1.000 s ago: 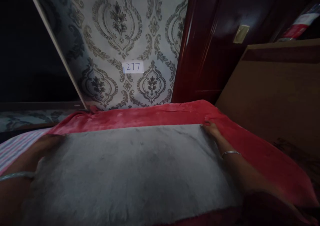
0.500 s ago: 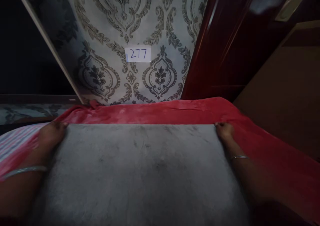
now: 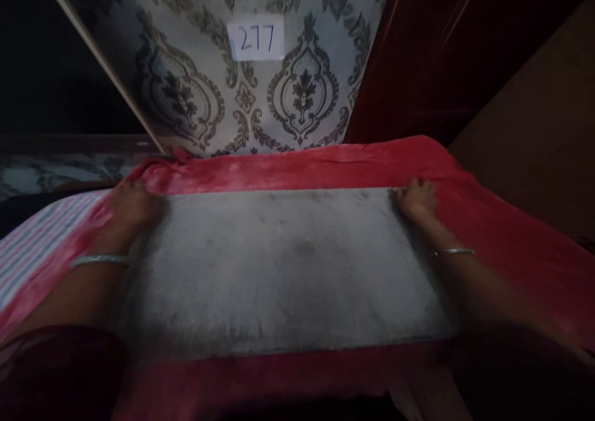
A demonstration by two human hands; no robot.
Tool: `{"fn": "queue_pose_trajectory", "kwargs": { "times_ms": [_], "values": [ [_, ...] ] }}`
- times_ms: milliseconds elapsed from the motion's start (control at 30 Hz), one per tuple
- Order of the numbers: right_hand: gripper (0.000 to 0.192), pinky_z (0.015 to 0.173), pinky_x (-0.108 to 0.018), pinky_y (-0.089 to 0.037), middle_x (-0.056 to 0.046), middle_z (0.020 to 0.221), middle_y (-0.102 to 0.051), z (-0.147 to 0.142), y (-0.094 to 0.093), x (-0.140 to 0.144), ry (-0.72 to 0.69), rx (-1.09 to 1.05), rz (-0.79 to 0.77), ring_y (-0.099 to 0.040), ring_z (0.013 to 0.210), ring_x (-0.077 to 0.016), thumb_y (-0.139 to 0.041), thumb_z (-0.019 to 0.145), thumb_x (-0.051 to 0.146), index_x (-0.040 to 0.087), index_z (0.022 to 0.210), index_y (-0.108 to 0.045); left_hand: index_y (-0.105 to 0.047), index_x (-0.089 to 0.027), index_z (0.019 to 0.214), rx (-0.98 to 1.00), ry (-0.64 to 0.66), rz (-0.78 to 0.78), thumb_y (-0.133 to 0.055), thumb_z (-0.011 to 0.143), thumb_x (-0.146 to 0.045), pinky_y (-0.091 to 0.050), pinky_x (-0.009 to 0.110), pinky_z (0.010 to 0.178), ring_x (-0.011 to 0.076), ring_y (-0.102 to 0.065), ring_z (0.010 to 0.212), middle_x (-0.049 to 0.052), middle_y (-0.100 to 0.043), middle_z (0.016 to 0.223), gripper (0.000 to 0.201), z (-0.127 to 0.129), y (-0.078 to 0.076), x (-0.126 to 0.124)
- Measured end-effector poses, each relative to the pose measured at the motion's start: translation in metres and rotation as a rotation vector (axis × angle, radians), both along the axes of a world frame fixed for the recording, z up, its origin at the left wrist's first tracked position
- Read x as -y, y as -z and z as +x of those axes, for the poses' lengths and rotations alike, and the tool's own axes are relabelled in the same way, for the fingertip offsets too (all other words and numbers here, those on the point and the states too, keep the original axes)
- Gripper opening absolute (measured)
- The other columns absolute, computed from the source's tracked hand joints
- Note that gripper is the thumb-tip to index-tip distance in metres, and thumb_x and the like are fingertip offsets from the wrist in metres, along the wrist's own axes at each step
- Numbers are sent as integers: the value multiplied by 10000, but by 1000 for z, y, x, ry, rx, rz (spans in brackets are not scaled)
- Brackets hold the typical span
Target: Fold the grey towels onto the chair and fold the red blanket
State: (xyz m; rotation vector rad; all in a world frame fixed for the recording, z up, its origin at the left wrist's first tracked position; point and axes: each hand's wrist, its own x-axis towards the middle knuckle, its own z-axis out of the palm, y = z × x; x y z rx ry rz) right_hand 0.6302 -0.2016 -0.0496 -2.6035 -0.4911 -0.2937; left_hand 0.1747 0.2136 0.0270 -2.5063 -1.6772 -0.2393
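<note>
A grey, flat rectangular sheet (image 3: pixel 288 272) with dark smudges lies over the red plush blanket (image 3: pixel 325 170); whether it is cloth or board I cannot tell. At its far left corner is my left hand (image 3: pixel 132 209), closed, its fingertips blurred against the corner. My right hand (image 3: pixel 417 199) is closed at the far right corner, with its fingers bent over the edge. The sheet's far edge runs straight between both hands. Its near edge shows above a strip of red blanket. Each wrist wears a thin bangle.
Behind the blanket rises a patterned wall (image 3: pixel 302 98) bearing a paper label (image 3: pixel 255 38) marked 277. A dark red glossy panel (image 3: pixel 418 55) stands right of it, with a brown surface (image 3: pixel 534 117) beyond. Striped fabric (image 3: pixel 41 241) shows at left.
The view has tilted downward, so the sheet's near edge now shows. My left hand appears farther right, and the sheet looks flatter and shorter. Both hands remain at its far corners.
</note>
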Motion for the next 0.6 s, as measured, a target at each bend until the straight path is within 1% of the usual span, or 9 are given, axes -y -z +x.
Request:
{"fn": "queue_pose_trajectory", "kwargs": {
  "times_ms": [67, 100, 133, 200, 300, 400, 467, 533, 600],
  "values": [
    [656, 1093, -614, -327, -206, 1579, -336, -42, 1, -6, -275, 125, -89, -322, 1421, -416, -510, 951, 449, 156, 1527, -398, -361, 2, 1474, -10, 357, -13, -330, 1016, -447, -369, 500, 1111, 359, -394, 1418, 240, -408, 1538, 642, 13, 8, 39],
    [652, 1118, -622, -290, -157, 1611, -301, -63, 4, -9, -429, 164, -136, -282, 1449, -398, -486, 968, 477, 205, 1548, -363, -364, -11, 1484, -51, 539, -38, -318, 1026, -447, -307, 485, 1158, 335, -327, 1463, 221, -368, 1572, 634, 19, 16, 58],
    [636, 1135, -628, -259, -119, 1625, -290, -82, 9, -11, -557, 182, -181, -260, 1464, -380, -457, 984, 500, 245, 1556, -344, -376, -96, 1511, -102, 667, -54, -342, 1020, -479, -234, 502, 1194, 328, -262, 1497, 170, -316, 1618, 624, 23, 25, 75],
    [604, 1155, -629, -225, -79, 1630, -301, -109, 21, -13, -674, 161, -248, -246, 1478, -355, -398, 1006, 531, 290, 1556, -339, -356, -227, 1549, -150, 746, -96, -336, 1015, -507, -123, 548, 1221, 319, -175, 1532, 94, -250, 1663, 603, 28, 46, 102],
    [591, 1161, -603, -245, -83, 1619, -331, -121, 34, -10, -652, 127, -282, -273, 1472, -340, -358, 1014, 541, 284, 1546, -365, -280, -264, 1583, -137, 725, -167, -254, 1025, -492, -129, 546, 1224, 289, -154, 1544, 69, -207, 1677, 603, 25, 66, 117],
    [589, 1157, -600, -260, -95, 1611, -344, -110, 33, 6, -589, 111, -306, -289, 1467, -340, -368, 1008, 528, 263, 1533, -396, -301, -251, 1577, -136, 680, -139, -252, 1021, -493, -136, 542, 1225, 280, -184, 1538, 68, -231, 1669, 609, 6, 64, 112],
    [608, 1152, -614, -253, -114, 1617, -327, -101, 27, 30, -465, 57, -335, -272, 1473, -353, -368, 1000, 534, 241, 1531, -405, -312, -224, 1574, -152, 563, -115, -256, 1018, -488, -140, 563, 1220, 297, -205, 1531, 85, -250, 1661, 618, -20, 57, 105],
    [650, 1153, -612, -243, -120, 1639, -272, -92, 24, 59, -298, -35, -347, -239, 1488, -363, -348, 990, 565, 236, 1550, -378, -300, -200, 1578, -159, 406, -112, -253, 1014, -479, -156, 584, 1212, 318, -210, 1527, 102, -252, 1659, 630, -53, 51, 99],
    [690, 1150, -606, -252, -105, 1660, -214, -82, 27, 89, -191, -137, -348, -228, 1495, -366, -321, 975, 600, 255, 1572, -339, -289, -196, 1581, -151, 265, -125, -257, 1007, -474, -180, 607, 1200, 338, -209, 1525, 108, -239, 1662, 638, -90, 48, 95]
  ]
}}
